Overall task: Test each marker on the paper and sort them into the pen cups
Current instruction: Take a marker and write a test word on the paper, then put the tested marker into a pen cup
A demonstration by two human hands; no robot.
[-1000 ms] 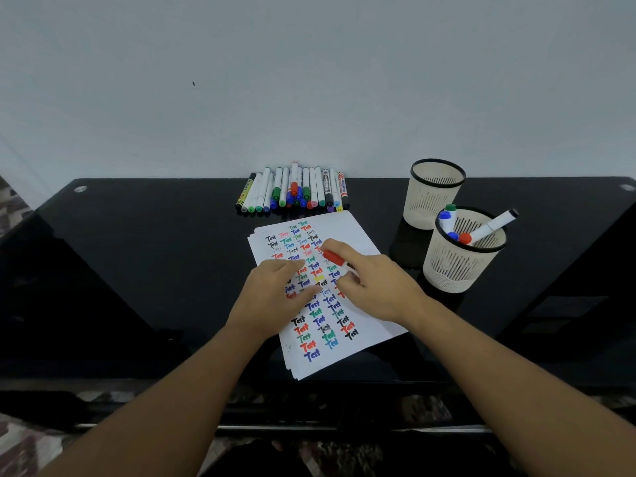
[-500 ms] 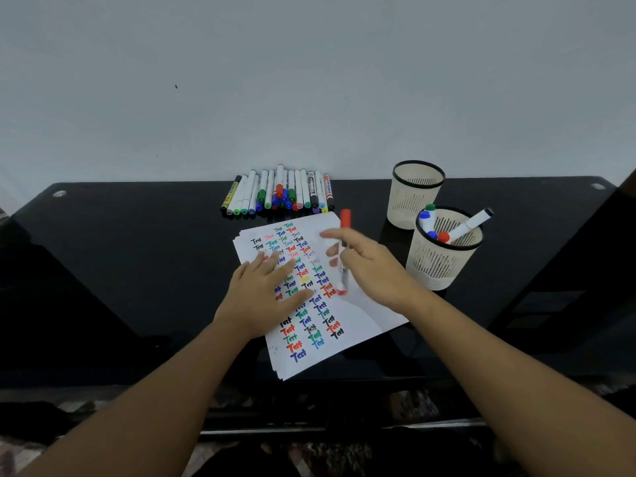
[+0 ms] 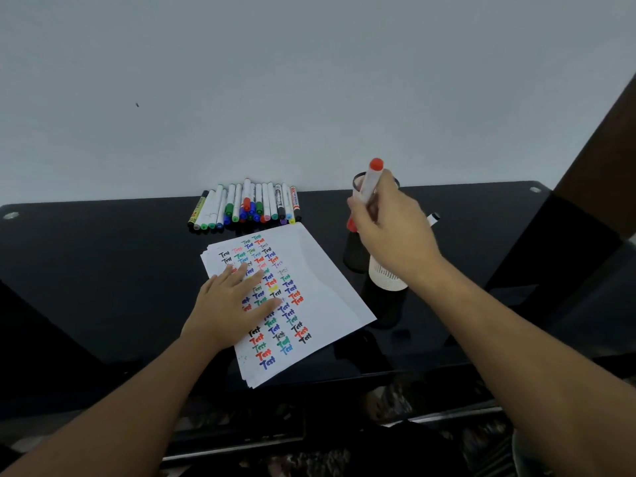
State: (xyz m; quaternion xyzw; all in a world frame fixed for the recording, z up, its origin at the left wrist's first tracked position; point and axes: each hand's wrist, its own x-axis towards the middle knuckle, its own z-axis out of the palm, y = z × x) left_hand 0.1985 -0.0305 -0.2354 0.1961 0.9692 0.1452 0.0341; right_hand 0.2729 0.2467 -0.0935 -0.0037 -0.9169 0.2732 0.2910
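Right now the black table (image 3: 103,270) carries everything, and the stack of paper (image 3: 327,270) lies near its middle, covered in coloured test words. On the paper the left hand (image 3: 230,304) presses flat, fingers straight and spread, gripping nothing. Off to the right, the right hand (image 3: 389,228) is raised above the two pen cups, its fingers and thumb curled round one red marker (image 3: 370,182). That marker stands nearly upright, tilted a little, its long axis running from the red end above the hand to the red tip below the fingers. The near cup (image 3: 387,278) sits directly under this hand, so the coming drop looks like a short move straight down; the far cup (image 3: 359,179) shows only its dark rim behind the marker. One white marker (image 3: 432,218) pokes out beyond the knuckles, probably standing in the near cup, though the hand hides its base. Against the wall lies a row of untested markers (image 3: 246,206), roughly seventeen, too tightly packed to count surely.
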